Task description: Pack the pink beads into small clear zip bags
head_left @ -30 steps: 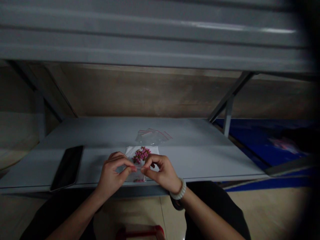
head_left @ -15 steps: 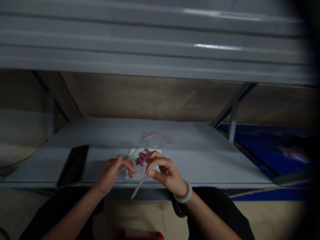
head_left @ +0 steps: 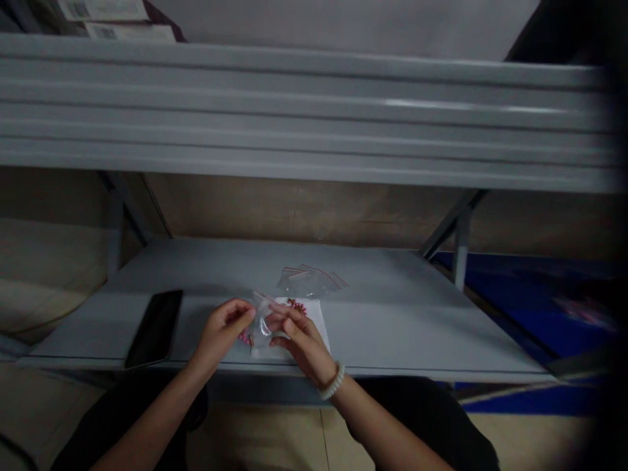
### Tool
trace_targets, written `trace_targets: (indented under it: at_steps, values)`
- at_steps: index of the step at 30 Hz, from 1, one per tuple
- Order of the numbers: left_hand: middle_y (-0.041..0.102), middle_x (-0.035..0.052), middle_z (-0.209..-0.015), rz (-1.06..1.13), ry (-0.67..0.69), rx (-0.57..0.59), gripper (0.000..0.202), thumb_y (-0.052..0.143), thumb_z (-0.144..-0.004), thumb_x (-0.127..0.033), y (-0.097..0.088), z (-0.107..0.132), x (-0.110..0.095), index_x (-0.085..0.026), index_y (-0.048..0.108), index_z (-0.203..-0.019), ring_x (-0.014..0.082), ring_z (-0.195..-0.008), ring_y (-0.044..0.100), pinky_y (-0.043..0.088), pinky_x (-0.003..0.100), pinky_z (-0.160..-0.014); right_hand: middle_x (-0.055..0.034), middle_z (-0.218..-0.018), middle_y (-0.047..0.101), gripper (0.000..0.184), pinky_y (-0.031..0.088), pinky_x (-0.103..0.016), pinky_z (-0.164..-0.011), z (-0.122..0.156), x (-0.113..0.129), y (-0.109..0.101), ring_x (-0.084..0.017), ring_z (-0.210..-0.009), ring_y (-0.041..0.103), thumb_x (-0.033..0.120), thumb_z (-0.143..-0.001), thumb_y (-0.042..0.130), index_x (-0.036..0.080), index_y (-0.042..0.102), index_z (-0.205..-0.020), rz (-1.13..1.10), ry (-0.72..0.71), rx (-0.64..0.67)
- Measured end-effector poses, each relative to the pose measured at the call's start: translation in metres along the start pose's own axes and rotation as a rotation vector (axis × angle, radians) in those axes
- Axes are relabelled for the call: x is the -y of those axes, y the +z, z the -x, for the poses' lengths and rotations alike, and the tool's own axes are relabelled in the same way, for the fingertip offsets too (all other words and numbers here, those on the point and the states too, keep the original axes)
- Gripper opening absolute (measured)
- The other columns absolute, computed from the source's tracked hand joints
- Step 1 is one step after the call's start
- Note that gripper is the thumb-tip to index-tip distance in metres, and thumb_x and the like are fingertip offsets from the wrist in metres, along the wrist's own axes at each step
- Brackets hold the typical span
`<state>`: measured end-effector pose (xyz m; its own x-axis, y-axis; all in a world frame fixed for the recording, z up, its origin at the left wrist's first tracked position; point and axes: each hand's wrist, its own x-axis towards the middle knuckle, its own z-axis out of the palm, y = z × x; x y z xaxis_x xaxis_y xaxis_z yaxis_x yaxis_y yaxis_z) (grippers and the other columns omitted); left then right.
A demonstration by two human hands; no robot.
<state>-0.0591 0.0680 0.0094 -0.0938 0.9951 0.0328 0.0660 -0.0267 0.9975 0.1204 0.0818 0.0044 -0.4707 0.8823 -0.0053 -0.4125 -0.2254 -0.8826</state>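
Note:
Both my hands hover over a white sheet [head_left: 314, 327] on the grey shelf board [head_left: 392, 333]. Between them, my left hand [head_left: 223, 330] and my right hand [head_left: 300, 343] pinch a small clear zip bag [head_left: 265, 317] with a red-lined top edge. Pink beads [head_left: 297, 306] show at the sheet's far edge, and a few more [head_left: 245, 338] peek out beside my left hand. My hands and the bag hide most of the beads. A beaded bracelet [head_left: 333, 381] circles my right wrist.
Several flat clear zip bags [head_left: 309, 281] lie beyond the sheet. A black phone [head_left: 154, 329] rests face down or dark at the board's left. A grey shelf beam [head_left: 294, 111] runs overhead, and a blue mat [head_left: 520, 301] lies low at right.
The clear bag, edge-on and thin before, now shows wide between my fingers above the sheet, covering the beads. The whole view has shifted, with the shelf lower in the frame.

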Motion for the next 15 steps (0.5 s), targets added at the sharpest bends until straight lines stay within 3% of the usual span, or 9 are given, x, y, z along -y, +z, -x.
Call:
trace_targets:
  at_steps: [4,6,9,12,15]
  values:
    - [0.063,0.0009,-0.069,-0.272,0.013,-0.231,0.031,0.055,-0.078,-0.046,-0.025,-0.018,0.014,-0.016,0.059,-0.085,0.0135,-0.055,0.060,0.049,0.024,-0.053,-0.0081,-0.107,0.067,0.067,0.051,-0.035,-0.078,-0.015,-0.018,0.022,-0.022,-0.092,0.065,0.029,-0.062,0.082,0.023,0.053,-0.122,-0.084,0.092,-0.006]
    - [0.065,0.0027,-0.071,-0.379,-0.009,-0.275,0.029,0.051,-0.080,-0.044,-0.036,-0.024,0.022,-0.016,0.058,-0.085,0.0149,-0.056,0.062,0.050,0.025,-0.054,-0.0102,-0.116,0.064,0.069,0.049,-0.040,-0.087,-0.019,-0.025,0.030,-0.025,-0.102,0.064,0.023,-0.058,0.082,0.023,0.054,-0.121,-0.142,0.139,0.012]
    - [0.069,0.0048,-0.075,-0.564,-0.045,-0.293,0.023,0.050,-0.081,-0.037,-0.049,-0.028,0.030,-0.016,0.061,-0.084,0.0170,-0.061,0.066,0.050,0.026,-0.057,-0.0112,-0.124,0.062,0.059,0.046,-0.041,-0.093,-0.018,-0.029,0.031,-0.026,-0.113,0.059,0.020,-0.059,0.080,0.022,0.061,-0.115,-0.139,0.168,0.024]
    - [0.071,0.0074,-0.078,-0.797,-0.081,-0.291,0.020,0.053,-0.079,-0.031,-0.055,-0.024,0.030,-0.017,0.064,-0.088,0.0221,-0.073,0.069,0.050,0.029,-0.067,-0.0084,-0.114,0.067,0.040,0.048,-0.039,-0.090,-0.014,-0.017,0.017,-0.025,-0.110,0.060,0.025,-0.066,0.075,0.021,0.068,-0.105,0.084,0.148,0.144]
    - [0.071,0.0130,-0.087,-1.012,-0.127,-0.312,0.030,0.055,-0.079,-0.035,-0.056,-0.018,0.024,-0.016,0.063,-0.101,0.0291,-0.085,0.068,0.049,0.035,-0.074,-0.0051,-0.094,0.072,0.021,0.050,-0.038,-0.084,-0.014,0.009,-0.012,-0.021,-0.092,0.065,0.031,-0.078,0.066,0.021,0.072,-0.096,0.500,-0.006,0.250]
